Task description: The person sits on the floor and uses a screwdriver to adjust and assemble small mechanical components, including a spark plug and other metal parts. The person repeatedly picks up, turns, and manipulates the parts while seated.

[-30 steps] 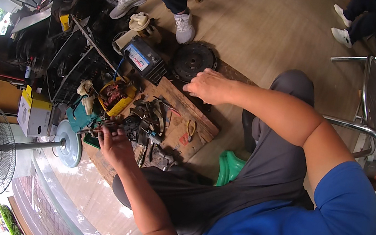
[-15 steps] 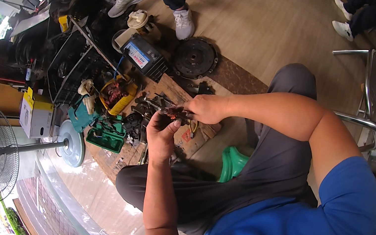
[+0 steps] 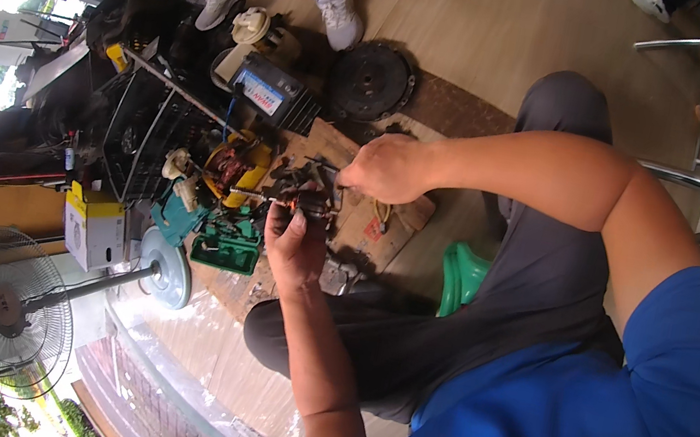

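Observation:
In my left hand (image 3: pixel 296 256) is a motor armature (image 3: pixel 312 203), its dark ribbed core between thumb and fingers and its thin shaft sticking out to the left. Just above the armature's right end my right hand (image 3: pixel 391 170) is closed, its fingertips pinched downward; whatever they hold is hidden. A yellow motor housing (image 3: pixel 253 173) with reddish copper windings lies left of the armature. Under both hands is a worn wooden board (image 3: pixel 391 249) with several dark metal parts and a pair of pliers (image 3: pixel 382 215) on it.
A green toolbox (image 3: pixel 226 255) lies left of my left hand. Beyond the board are a car battery (image 3: pixel 273 95) and a round clutch plate (image 3: pixel 369 82). A standing fan (image 3: pixel 11 309) is at far left, a green stool (image 3: pixel 463 278) by my leg. Another person's shoes (image 3: pixel 340 22) are at the top.
My right hand has lifted slightly away from my left, uncovering more of the armature. The view has shifted, so most surroundings appear further right. The other person's hands have come together.

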Available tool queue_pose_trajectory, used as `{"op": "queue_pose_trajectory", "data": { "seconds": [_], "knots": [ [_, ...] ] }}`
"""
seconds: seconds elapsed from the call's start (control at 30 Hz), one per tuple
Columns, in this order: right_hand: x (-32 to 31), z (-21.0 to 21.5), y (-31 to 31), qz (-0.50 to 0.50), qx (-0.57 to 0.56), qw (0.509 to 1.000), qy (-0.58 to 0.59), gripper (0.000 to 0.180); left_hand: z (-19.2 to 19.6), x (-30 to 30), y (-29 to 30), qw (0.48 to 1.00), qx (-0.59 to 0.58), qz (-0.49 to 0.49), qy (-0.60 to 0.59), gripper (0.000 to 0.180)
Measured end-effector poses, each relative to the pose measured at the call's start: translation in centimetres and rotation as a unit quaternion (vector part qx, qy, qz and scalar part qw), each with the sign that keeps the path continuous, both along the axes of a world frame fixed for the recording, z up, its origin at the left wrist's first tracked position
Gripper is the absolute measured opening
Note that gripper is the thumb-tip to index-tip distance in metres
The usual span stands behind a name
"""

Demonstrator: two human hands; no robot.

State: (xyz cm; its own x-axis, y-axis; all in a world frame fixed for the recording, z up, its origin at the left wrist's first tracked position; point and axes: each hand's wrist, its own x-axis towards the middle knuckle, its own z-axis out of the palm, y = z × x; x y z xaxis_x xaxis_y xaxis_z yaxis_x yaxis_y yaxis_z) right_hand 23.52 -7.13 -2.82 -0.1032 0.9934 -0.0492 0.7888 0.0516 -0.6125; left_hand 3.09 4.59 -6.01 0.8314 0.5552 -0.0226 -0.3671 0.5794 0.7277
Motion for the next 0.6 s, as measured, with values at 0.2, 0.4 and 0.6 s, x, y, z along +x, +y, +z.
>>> {"op": "queue_pose_trajectory", "data": {
  "seconds": [0.2,0.4,0.6],
  "knots": [
    [0.7,0.9,-0.1,0.018,0.086,0.996,-0.018,0.006,-0.3,0.0,-0.5,0.999,-0.039,0.004,-0.036,0.043],
    [1.6,1.5,-0.3,0.004,0.109,0.993,-0.051,0.009,-0.6,0.3,-0.4,0.997,-0.026,-0.017,-0.066,0.043],
    [1.6,0.6,-0.6,0.017,0.176,0.984,0.020,0.015,-0.8,0.4,-0.5,0.994,-0.056,-0.021,-0.088,0.044]
  ]
}}
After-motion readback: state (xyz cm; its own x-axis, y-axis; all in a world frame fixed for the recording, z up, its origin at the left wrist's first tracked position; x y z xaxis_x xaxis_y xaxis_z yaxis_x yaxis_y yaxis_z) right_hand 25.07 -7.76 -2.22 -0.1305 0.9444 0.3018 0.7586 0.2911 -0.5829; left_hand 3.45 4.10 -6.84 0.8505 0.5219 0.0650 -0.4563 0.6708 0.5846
